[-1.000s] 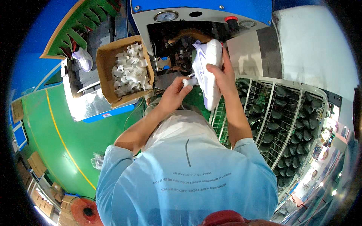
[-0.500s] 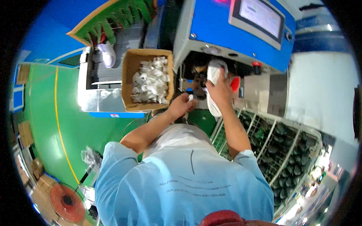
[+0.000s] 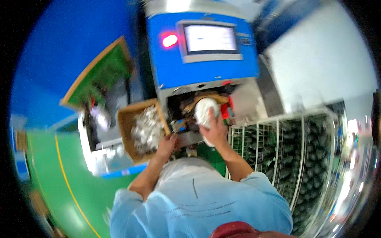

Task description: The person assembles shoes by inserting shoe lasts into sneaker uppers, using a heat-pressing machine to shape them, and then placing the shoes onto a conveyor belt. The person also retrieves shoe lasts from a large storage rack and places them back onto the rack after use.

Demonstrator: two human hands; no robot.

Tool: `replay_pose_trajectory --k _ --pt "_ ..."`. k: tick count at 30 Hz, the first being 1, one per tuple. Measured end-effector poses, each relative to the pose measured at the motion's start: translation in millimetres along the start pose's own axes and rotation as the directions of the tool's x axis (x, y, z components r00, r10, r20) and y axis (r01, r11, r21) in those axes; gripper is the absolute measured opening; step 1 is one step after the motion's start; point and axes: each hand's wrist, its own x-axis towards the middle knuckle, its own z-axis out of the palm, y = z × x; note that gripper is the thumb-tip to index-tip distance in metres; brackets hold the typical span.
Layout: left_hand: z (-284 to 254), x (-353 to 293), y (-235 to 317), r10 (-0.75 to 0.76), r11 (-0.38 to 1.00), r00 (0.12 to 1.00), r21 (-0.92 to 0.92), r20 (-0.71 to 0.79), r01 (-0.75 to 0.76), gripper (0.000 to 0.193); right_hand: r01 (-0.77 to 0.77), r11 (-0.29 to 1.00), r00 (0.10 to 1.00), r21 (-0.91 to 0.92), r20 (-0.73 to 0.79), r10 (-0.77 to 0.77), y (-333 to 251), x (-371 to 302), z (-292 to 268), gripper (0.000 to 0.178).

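Machine (image 3: 204, 73), blue, upper ctr. Carton (image 3: 126, 135) left of ctr. Shoe (image 3: 204, 109) mid-frame at machine's dark opening (image 3: 182, 105), depth unclear; side-on 1 s ago, now white face, prob. sole. R hand (image 3: 216, 131): fingers pressed onto shoe. L hand (image 3: 167, 144) shifted from beside shoe to carton's lower-right edge; fingers blurred, can't tell if pinching. So R hand alone steadies shoe, IMO. White pcs (image 3: 147, 129) in carton.

At centre, a gap separated a brown cardboard box (image 3: 127, 133) from a white shoe (image 3: 204, 108); a white wire rack (image 3: 303, 146) blocked lower right.
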Motion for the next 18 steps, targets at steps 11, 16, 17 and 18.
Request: replay_pose_trajectory --k 11,16,17,18 --pt "60 -37 28 -0.238 0.876 0.650 -0.130 0.722 0.464 0.089 -0.107 0.973 0.886 0.205 0.463 0.000 -61 -90 -127 0.081" --pt "35 -30 4 -0.381 0.832 0.541 0.024 0.749 0.554 0.065 -0.866 0.389 0.485 0.313 0.713 0.506 -36 -49 -110 0.104" --pt "38 -22 -10 -0.336 0.854 0.501 0.033 0.798 0.520 0.060 -0.827 0.423 0.556 0.371 0.654 0.513 -20 -56 -68 0.105" --pt "43 -28 -19 -0.315 0.892 0.534 0.051 0.784 0.450 0.060 -0.789 0.450 0.613 0.419 0.588 0.528 -4 -74 -23 0.107"
